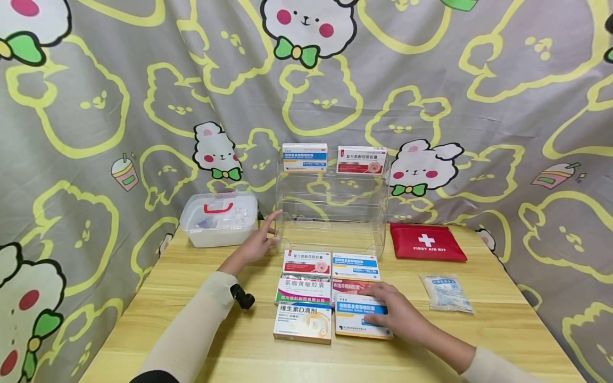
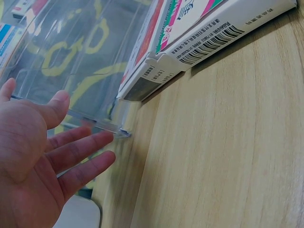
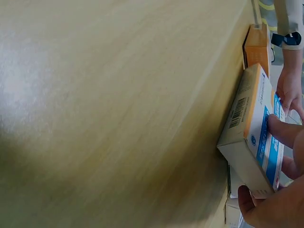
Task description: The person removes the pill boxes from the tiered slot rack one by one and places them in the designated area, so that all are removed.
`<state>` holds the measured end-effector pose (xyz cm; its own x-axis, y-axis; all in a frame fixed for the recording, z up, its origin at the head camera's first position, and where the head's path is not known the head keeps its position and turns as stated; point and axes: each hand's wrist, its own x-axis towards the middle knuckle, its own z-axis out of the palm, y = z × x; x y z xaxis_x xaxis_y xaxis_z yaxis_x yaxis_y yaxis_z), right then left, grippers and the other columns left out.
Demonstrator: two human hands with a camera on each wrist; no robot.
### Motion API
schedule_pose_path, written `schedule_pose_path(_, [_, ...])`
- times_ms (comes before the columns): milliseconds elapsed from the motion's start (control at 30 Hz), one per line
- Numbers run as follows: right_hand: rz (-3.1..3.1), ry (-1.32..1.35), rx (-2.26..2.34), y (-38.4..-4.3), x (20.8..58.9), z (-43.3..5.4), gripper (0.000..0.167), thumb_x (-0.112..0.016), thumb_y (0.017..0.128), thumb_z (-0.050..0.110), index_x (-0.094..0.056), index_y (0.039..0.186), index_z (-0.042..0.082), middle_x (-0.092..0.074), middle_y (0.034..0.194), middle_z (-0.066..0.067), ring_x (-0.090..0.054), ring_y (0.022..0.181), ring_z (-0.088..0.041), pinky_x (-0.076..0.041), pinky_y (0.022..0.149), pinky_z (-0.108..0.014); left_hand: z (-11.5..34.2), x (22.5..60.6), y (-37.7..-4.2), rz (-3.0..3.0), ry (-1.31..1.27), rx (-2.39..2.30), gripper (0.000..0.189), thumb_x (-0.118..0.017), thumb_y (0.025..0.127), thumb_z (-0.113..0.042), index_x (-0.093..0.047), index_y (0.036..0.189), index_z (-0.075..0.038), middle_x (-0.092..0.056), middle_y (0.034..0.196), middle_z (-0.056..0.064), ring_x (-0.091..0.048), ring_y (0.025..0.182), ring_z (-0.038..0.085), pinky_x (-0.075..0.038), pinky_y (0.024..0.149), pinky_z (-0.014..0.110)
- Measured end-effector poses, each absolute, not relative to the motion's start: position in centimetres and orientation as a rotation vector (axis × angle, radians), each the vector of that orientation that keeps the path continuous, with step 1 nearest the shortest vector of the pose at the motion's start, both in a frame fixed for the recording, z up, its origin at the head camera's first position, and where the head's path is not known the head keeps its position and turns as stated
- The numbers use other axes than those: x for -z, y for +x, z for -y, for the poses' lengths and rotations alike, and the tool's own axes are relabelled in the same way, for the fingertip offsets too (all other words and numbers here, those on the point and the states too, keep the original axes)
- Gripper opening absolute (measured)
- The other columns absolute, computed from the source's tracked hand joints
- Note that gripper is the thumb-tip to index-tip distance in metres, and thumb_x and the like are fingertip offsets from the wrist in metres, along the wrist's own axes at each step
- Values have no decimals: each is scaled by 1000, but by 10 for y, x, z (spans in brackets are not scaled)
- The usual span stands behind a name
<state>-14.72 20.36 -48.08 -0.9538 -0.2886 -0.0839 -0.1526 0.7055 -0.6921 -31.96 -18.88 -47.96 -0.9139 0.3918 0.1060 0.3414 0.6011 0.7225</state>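
Right hand: my right hand (image 1: pixel 401 314) grips the front blue-and-white box (image 1: pixel 355 317), thumb on its printed face, other fingers bent round its end.
Gripped box: right under my right thumb, at the near end of its column.
Beyond those fingers: a red-label box (image 1: pixel 344 286), partly covered, then the far blue-and-white box (image 1: pixel 355 266).
Left of the gripped box: the vitamin D box (image 1: pixel 303 323), with the pink-and-green box (image 1: pixel 304 290) and a red-and-white box (image 1: pixel 306 262) behind it, all nearer me than my left fingertips.
Left hand: my left hand (image 1: pixel 257 246) holds nothing, fingers spread at the left side of the clear rack (image 1: pixel 335 219); I cannot tell whether they touch it.
Above and right of my left fingers: two boxes on the rack's top tier.
Left of my left fingers: a lidded case (image 1: pixel 219 234) with a red handle.
Right of my right fingers: a clear packet (image 1: pixel 447 293); farther back, the red pouch (image 1: pixel 428 243).
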Motion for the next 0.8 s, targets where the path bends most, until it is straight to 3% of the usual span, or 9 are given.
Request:
schedule_pose_path(300, [-2683,-409,1051,-145,484,-206,53,-84,87,32,-67,137,24,-55,151,-7,-41,146,-39,-34,115,-64,189,478,-318,-2768,601,-1204,86,-58,105,-8,-7,162,-48,-56,138,30,-65,111,37,-58,74,40])
schedule_pose_path(600, [-2661,-502,991,-142,485,-208,61,-82,86,45,-66,140,19,-48,156,-8,-34,149,-40,-35,113,-66,189,481,-320,-2758,616,-1227,84,-58,106,-9,-9,162,-47,-56,138,31,-68,105,38,-58,73,39])
schedule_pose_path(800, [-2647,-557,988,-140,485,-209,54,-81,87,45,-69,134,21,-47,155,-6,-33,148,-40,-34,113,-68,189,481,-321,-2755,607,-1234,84,-58,106,-9,-10,162,-48,-56,138,31,-69,103,39,-57,72,39])
